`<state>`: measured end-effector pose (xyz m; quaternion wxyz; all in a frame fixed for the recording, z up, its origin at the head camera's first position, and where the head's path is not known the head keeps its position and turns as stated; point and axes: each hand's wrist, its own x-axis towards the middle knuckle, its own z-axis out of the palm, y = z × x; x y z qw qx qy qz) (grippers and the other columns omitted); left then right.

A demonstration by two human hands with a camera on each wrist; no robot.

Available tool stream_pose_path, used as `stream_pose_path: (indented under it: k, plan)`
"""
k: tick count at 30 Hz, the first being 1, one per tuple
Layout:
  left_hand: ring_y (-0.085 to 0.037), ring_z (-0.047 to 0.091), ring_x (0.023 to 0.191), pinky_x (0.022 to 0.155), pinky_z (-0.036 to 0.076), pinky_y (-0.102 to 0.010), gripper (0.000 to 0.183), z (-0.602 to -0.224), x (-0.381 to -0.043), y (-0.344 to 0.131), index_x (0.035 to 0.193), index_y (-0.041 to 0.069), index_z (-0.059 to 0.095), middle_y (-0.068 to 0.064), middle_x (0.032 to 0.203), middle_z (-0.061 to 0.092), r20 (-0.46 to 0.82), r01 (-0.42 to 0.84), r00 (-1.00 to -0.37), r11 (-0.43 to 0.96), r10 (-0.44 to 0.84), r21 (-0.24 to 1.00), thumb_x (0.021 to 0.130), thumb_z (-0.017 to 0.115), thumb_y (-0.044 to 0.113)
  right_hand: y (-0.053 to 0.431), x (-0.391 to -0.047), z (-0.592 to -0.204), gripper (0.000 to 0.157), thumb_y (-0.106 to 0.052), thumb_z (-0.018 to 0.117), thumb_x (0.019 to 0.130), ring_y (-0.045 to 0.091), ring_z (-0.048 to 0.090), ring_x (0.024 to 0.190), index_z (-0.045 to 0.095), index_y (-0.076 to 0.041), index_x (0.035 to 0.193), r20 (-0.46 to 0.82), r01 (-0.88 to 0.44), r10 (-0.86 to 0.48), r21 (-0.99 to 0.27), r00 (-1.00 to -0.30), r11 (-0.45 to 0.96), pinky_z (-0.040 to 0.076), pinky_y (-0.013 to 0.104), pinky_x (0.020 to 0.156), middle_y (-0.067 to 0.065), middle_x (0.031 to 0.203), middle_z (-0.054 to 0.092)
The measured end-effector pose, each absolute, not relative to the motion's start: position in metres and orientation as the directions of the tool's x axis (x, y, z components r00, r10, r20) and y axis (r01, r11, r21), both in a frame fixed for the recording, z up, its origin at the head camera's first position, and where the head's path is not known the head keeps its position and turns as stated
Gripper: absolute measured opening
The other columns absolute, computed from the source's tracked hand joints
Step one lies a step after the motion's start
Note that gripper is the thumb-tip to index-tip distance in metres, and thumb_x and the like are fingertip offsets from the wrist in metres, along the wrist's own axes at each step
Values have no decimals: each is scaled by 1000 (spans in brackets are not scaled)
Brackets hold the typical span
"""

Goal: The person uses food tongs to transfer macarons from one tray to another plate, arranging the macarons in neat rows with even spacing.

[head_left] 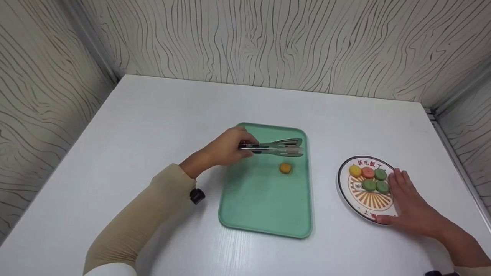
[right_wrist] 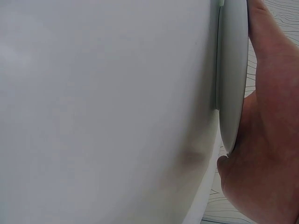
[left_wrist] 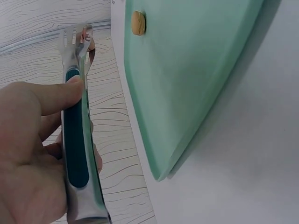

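Note:
Above the green tray (head_left: 264,214), my left hand (head_left: 232,147) grips metal tongs (head_left: 282,147) by their dark handle inlays, thumb on top in the left wrist view. The tongs' slotted ends lie close together; whether anything is between them I cannot tell. An orange-tan macaron (head_left: 285,168) sits on the tray just below those ends. My right hand (head_left: 412,209) rests on the right rim of a round white plate (head_left: 347,191), fingers fairly straight and thumb on the near rim. On the plate are a yellow macaron (head_left: 355,171), a pink macaron (head_left: 368,172) and three green macarons (head_left: 369,185).
The tray and plate stand apart on a white table (head_left: 172,103). Wood-grain patterned panels (head_left: 268,42) rise at the back and both sides. Printed characters and a sunburst decorate the plate.

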<state>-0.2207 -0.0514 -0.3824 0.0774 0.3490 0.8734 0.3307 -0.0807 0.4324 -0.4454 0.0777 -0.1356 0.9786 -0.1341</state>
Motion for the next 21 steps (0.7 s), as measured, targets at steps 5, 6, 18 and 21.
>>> stream_pose_path:
  k: [5,6,18,21]
  plan:
    - [-13,48,79,67,42,-25,21,-379,-219,-39,105,11,71,2,89,58,73,557,-730,529,680,641,85,68,9,433,-80,-447,121,-53,73,72,29,-23,139,-2,7,146,-104,-248,-287,-283,-952,926,-17,11,93,21,153,-14]
    - [-13,47,79,66,42,-24,21,-379,-219,-37,105,11,71,2,89,58,69,557,-727,527,683,642,85,68,9,433,-80,-447,121,-53,73,72,29,-22,139,-2,7,146,-103,-249,-287,-281,-952,927,-17,11,93,22,153,-13]
    - [-13,48,80,70,43,-23,21,-376,-216,-7,106,11,71,4,91,59,102,612,-687,497,720,615,86,67,12,432,-80,-447,122,-57,71,73,27,-25,138,-4,6,146,-135,-217,-264,-285,-955,933,-17,15,94,20,153,-17]
    - [-12,47,80,70,42,-23,20,-376,-214,3,106,11,71,5,91,59,102,620,-677,491,729,612,86,68,12,432,-80,-446,122,-56,71,73,27,-25,138,-4,6,146,-136,-218,-266,-290,-954,932,-17,16,95,20,153,-17]
